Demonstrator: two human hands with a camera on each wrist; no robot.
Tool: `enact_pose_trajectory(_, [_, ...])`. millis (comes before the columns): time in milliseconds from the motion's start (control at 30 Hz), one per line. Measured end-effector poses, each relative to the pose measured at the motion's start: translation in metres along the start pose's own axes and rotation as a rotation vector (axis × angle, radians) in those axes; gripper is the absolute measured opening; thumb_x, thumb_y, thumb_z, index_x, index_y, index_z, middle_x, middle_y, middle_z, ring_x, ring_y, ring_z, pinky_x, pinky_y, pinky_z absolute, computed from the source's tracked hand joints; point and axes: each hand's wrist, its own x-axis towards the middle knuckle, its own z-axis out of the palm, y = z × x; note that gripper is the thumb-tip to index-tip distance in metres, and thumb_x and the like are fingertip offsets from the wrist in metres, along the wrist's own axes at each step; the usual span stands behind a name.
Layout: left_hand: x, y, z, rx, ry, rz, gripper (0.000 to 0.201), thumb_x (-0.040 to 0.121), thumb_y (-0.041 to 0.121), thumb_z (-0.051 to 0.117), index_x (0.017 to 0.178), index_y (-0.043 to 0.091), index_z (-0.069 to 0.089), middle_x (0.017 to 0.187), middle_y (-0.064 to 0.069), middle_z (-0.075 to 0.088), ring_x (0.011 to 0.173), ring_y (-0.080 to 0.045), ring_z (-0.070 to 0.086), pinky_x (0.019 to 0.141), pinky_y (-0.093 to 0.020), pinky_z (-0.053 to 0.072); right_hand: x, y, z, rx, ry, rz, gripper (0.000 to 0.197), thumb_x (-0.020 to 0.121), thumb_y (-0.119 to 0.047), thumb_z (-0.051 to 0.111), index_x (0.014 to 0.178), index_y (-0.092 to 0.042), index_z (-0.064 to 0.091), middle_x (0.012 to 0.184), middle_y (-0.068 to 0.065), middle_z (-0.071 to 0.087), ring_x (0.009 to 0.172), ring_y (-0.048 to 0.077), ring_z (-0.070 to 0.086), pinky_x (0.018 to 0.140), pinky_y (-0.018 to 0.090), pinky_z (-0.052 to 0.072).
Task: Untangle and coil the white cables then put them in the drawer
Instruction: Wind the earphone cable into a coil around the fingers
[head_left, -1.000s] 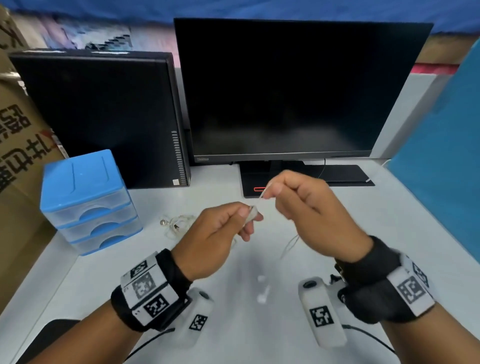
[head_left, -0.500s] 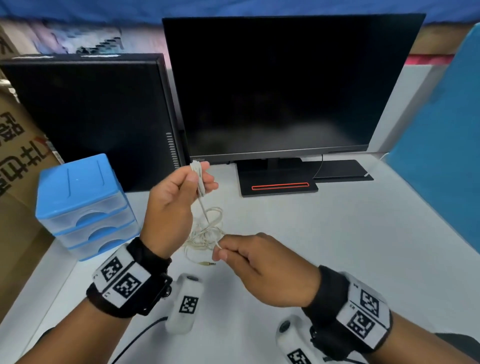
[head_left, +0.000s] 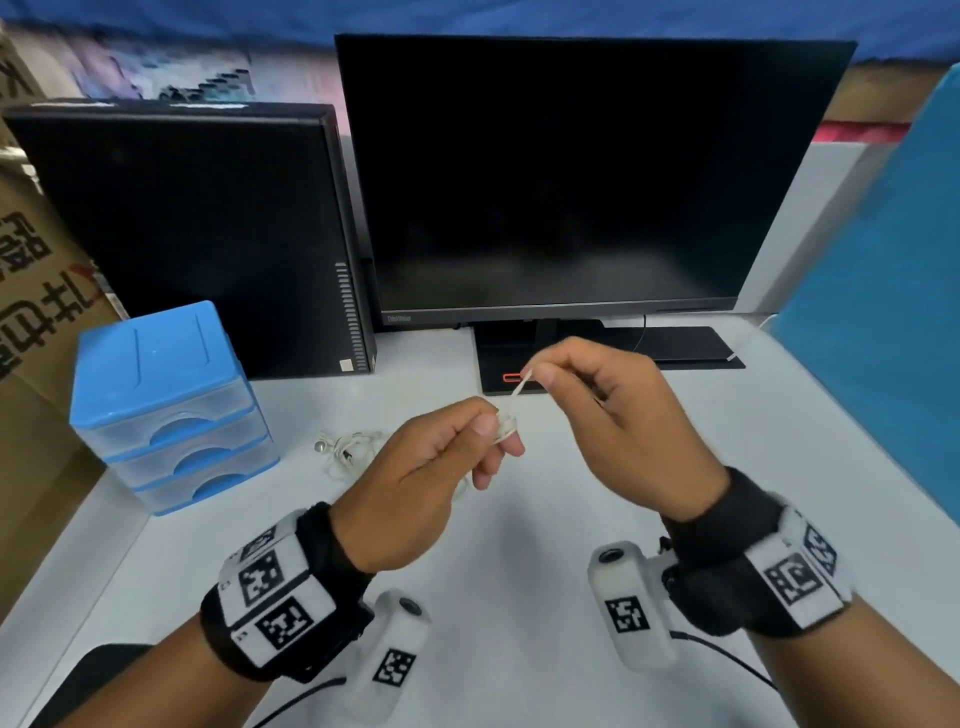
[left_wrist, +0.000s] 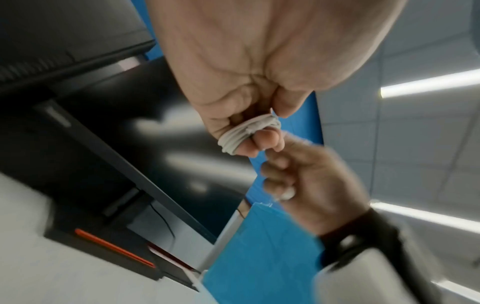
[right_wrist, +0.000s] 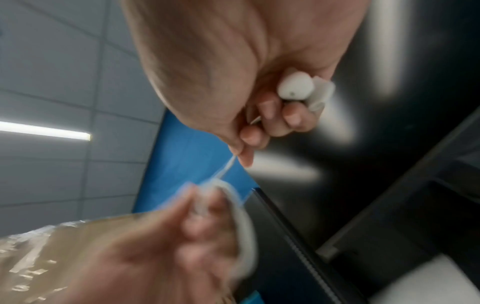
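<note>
My left hand (head_left: 488, 431) is raised over the desk with a white cable coil (left_wrist: 246, 133) wound round its fingers and held under the thumb. My right hand (head_left: 535, 371) pinches the free strand of that cable (head_left: 519, 387) just up and right of the coil. White earbuds (right_wrist: 298, 86) sit tucked under its curled fingers in the right wrist view. A second tangled white cable (head_left: 348, 449) lies on the desk left of my left hand. The blue drawer unit (head_left: 166, 400) stands at the left, all three drawers shut.
A black monitor (head_left: 571, 171) on its stand (head_left: 597, 353) fills the back of the white desk (head_left: 545, 545). A black computer case (head_left: 182, 228) stands left of it. A blue partition (head_left: 883, 312) bounds the right side, a cardboard box (head_left: 31, 291) the left.
Half a second ago my left hand was raised at the left with loops hanging, the right low. Now both hands meet at centre, the right lifted above the left with the strand.
</note>
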Motion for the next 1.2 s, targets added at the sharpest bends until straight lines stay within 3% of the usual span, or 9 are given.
enact_pose_trajectory(100, [0.003,0.009,-0.003,-0.205,0.055,-0.043,0.029,0.096,0.031,0.045,0.085,0.013,0.066,0.068,0.003,0.053,0.067,-0.012,0.049,0.071,-0.019,0.04,-0.004,0.018,0.021,0.051,0.003,0.031,0.021,0.1,-0.023,0.053,0.098,-0.015,0.073,0.073,-0.001,0.066,0.061,0.015,0.054,0.06,0.036,0.047])
enact_pose_trajectory(200, [0.009,0.011,-0.014,-0.501,0.217,-0.088,0.032,0.098,0.025,0.048,0.1,-0.002,0.064,0.073,-0.003,0.059,0.072,-0.016,0.058,0.076,-0.028,0.045,-0.017,0.023,0.049,0.006,-0.071,0.049,0.025,0.099,-0.028,0.05,0.102,-0.019,0.073,0.07,-0.021,0.064,0.062,0.002,0.056,0.063,0.028,0.048])
enact_pose_trajectory(267, [0.012,0.009,-0.019,-0.632,0.307,-0.125,0.034,0.101,0.019,0.04,0.11,-0.003,0.063,0.083,-0.007,0.067,0.081,-0.018,0.066,0.08,-0.027,0.052,-0.025,0.02,0.066,-0.092,-0.048,0.02,0.025,0.098,-0.027,0.049,0.104,-0.018,0.071,0.083,-0.015,0.071,0.074,0.008,0.065,0.071,0.034,0.054])
enact_pose_trajectory(333, [0.014,0.005,-0.019,-0.659,0.364,-0.166,0.034,0.102,0.016,0.036,0.114,0.003,0.064,0.095,-0.009,0.072,0.094,-0.02,0.07,0.085,-0.028,0.054,-0.032,0.015,0.08,-0.155,0.035,-0.009,0.023,0.099,-0.026,0.048,0.104,-0.016,0.069,0.084,-0.002,0.07,0.075,0.021,0.065,0.068,0.04,0.054])
enact_pose_trajectory(467, [0.011,-0.001,-0.008,-0.49,0.406,-0.203,0.035,0.105,0.014,0.032,0.116,0.009,0.065,0.106,-0.011,0.073,0.107,-0.024,0.068,0.097,-0.032,0.05,-0.037,0.005,0.088,-0.182,0.194,-0.067,0.018,0.096,-0.019,0.057,0.107,-0.012,0.07,0.081,-0.003,0.067,0.065,0.01,0.059,0.059,0.028,0.052])
enact_pose_trajectory(533, [0.01,-0.001,-0.001,-0.455,0.396,-0.218,0.034,0.105,0.014,0.032,0.117,0.01,0.064,0.11,-0.012,0.072,0.109,-0.023,0.067,0.098,-0.031,0.05,-0.035,0.005,0.081,-0.187,0.212,-0.095,0.012,0.094,-0.017,0.06,0.1,-0.012,0.07,0.08,-0.002,0.067,0.062,0.012,0.058,0.057,0.03,0.051])
enact_pose_trajectory(733, [0.02,0.006,-0.015,-1.129,0.473,-0.444,0.054,0.101,0.037,0.039,0.126,-0.009,0.054,0.125,-0.021,0.065,0.112,-0.027,0.066,0.098,-0.038,0.053,-0.039,-0.001,0.085,-0.431,0.023,-0.193,0.013,0.084,-0.004,0.057,0.073,-0.011,0.058,0.063,0.001,0.049,0.046,0.02,0.042,0.039,0.031,0.04])
enact_pose_trajectory(1100, [0.018,0.0,-0.022,-0.999,0.536,-0.477,0.065,0.097,0.052,0.04,0.117,-0.006,0.062,0.108,-0.016,0.071,0.098,-0.024,0.072,0.091,-0.035,0.051,-0.035,0.024,0.085,-0.293,0.013,-0.028,0.016,0.087,-0.016,0.043,0.077,-0.015,0.055,0.065,-0.004,0.05,0.052,0.02,0.045,0.048,0.039,0.046])
enact_pose_trajectory(1200, [0.019,-0.001,-0.023,-1.03,0.531,-0.466,0.068,0.096,0.054,0.039,0.119,-0.007,0.06,0.112,-0.018,0.071,0.102,-0.026,0.071,0.093,-0.036,0.05,-0.034,0.019,0.081,-0.246,0.009,-0.049,0.013,0.088,-0.011,0.052,0.078,-0.015,0.058,0.065,-0.009,0.046,0.053,0.014,0.043,0.049,0.037,0.045])
